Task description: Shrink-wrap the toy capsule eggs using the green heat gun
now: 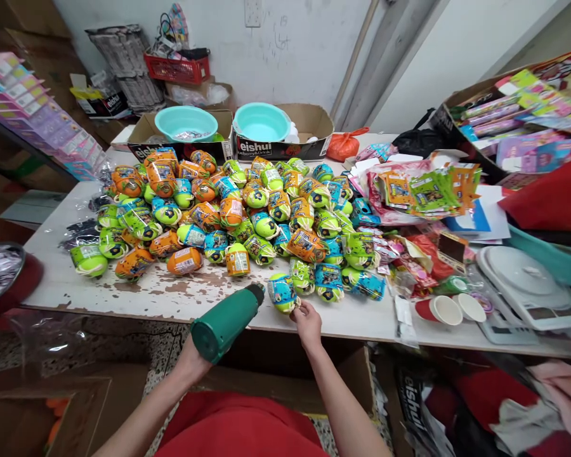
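Note:
My left hand grips a green heat gun, its nozzle pointing at a green egg-shaped toy wrapped in printed film. My right hand pinches that egg at its near side, at the white table's front edge. Behind it lies a big heap of wrapped eggs, several each in orange, green and blue.
Two teal basins sit in cardboard boxes at the back. Printed packets pile up at the right, with a white scale and paper cups near the front edge. A cardboard box stands on the floor at the left.

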Motion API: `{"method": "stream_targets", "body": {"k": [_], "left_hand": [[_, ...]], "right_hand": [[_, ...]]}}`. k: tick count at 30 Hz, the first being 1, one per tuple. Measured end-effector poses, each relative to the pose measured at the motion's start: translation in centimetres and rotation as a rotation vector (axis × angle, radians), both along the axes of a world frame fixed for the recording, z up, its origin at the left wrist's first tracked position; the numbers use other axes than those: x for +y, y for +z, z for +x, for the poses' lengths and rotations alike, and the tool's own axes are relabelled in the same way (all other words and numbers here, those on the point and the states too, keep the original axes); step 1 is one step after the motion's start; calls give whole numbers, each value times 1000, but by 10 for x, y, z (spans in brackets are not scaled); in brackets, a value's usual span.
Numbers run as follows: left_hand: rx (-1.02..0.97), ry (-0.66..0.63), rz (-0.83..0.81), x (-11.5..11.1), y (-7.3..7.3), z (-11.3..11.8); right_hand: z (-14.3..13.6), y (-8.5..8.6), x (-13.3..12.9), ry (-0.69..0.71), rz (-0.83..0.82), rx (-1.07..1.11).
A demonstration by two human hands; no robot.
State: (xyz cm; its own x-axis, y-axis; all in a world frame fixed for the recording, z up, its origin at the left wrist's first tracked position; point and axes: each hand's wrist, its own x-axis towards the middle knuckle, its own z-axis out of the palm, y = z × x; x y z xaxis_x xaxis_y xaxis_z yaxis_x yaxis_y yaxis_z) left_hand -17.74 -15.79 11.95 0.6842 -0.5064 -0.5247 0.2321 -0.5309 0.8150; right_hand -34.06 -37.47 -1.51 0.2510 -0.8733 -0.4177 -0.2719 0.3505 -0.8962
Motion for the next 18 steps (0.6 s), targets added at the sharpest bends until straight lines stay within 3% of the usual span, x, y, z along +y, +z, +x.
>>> {"method": "stream_targets", "body": {"k": [6,13,18], "left_hand": [[96,-5,-12,-1,10,1],[4,-43,-7,0,14,16],[28,-21,-3,-1,10,6]], "right_hand": [[7,6,3,-1,192,-218],[11,10,2,-12,199,-238],[11,12,2,-35,214,-245]]}}
